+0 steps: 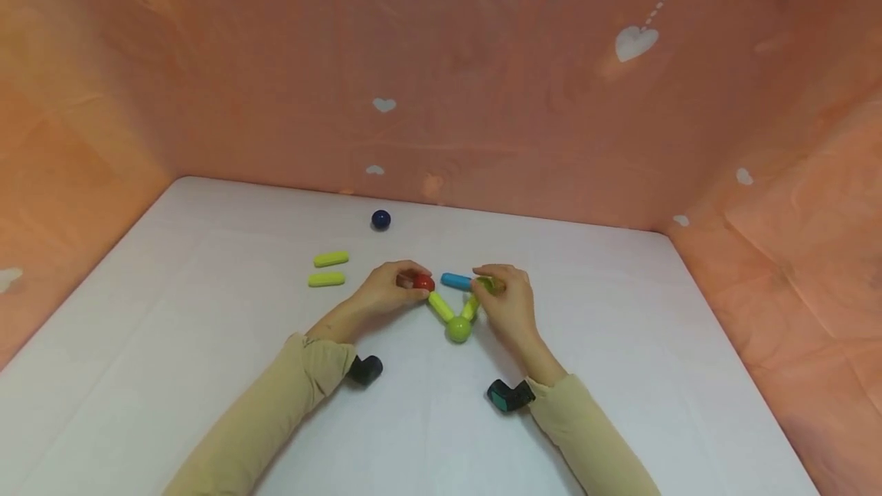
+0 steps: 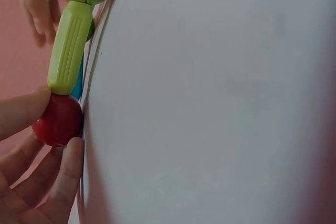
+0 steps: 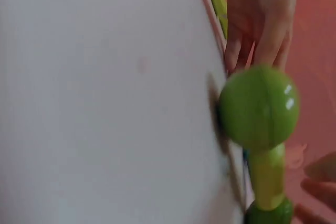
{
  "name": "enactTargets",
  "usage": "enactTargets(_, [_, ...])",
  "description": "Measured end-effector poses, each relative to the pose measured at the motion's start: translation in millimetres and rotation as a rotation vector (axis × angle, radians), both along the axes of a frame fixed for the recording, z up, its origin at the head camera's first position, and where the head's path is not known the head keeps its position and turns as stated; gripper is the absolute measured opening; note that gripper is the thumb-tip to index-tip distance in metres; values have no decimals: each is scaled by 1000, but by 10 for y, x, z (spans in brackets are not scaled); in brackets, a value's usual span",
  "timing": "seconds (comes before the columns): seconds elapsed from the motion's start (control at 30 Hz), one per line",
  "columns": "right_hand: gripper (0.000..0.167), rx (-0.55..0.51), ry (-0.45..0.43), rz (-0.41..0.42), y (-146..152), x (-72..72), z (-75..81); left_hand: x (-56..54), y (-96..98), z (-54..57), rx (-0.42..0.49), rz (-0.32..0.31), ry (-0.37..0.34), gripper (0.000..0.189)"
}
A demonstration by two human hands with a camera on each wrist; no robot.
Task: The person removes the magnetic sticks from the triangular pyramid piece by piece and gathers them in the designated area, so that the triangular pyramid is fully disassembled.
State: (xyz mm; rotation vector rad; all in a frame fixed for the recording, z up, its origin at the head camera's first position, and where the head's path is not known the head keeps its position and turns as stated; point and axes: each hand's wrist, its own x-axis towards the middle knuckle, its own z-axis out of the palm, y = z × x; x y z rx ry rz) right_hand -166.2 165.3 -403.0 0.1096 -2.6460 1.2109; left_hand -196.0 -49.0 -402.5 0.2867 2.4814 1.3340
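Note:
My left hand [image 1: 387, 288] pinches a red ball [image 2: 58, 121] between thumb and fingers. From that ball a yellow-green stick [image 1: 441, 307] runs to a green ball [image 1: 458, 329] at the near point of a V. A second yellow-green stick [image 1: 470, 308] forms the other arm of the V, leading up to another green ball [image 1: 488, 282]. My right hand [image 1: 511, 305] has thumb and fingers curled about this ball and partly covers it. A blue stick [image 1: 455, 281] lies between the hands, its right end at the right thumb.
Two loose yellow-green sticks, the farther stick [image 1: 331, 259] and the nearer stick [image 1: 326, 279], lie left of the left hand. A dark blue ball [image 1: 381, 220] sits near the back edge of the white table [image 1: 227, 289]. Orange cloth [image 1: 482, 98] surrounds the back and sides.

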Motion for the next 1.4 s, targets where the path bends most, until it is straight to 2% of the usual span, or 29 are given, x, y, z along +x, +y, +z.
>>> enactTargets(0.1, [23,-4,20,-8,-13,113,59,5,6,12,-3,6,7,35])
enactTargets(0.23, [24,18,1,82,-63,205,81,-5,-7,23,-14,16,47,34])
enactTargets(0.3, [24,25,0,144,-83,213,54,-12,-15,17,-17,20,59,33])
enactTargets(0.43, [23,28,-34,247,-95,214,-9,-1,-20,-22,-21,42,39,32])
enactTargets(0.6, [24,73,-63,316,-79,199,-39,36,-4,-60,-16,59,40,31])
enactTargets(0.73, [23,126,-85,344,-65,148,-15,45,6,-57,10,67,57,30])
enactTargets(0.93, [21,155,-142,364,-31,74,22,36,12,-31,16,62,45,28])
enactTargets(1.2, [20,135,-152,354,-28,82,33,14,16,-2,-10,44,22,25])
enactTargets(1.4, [19,142,-152,378,14,93,13,2,-16,-7,19,45,-20,25])
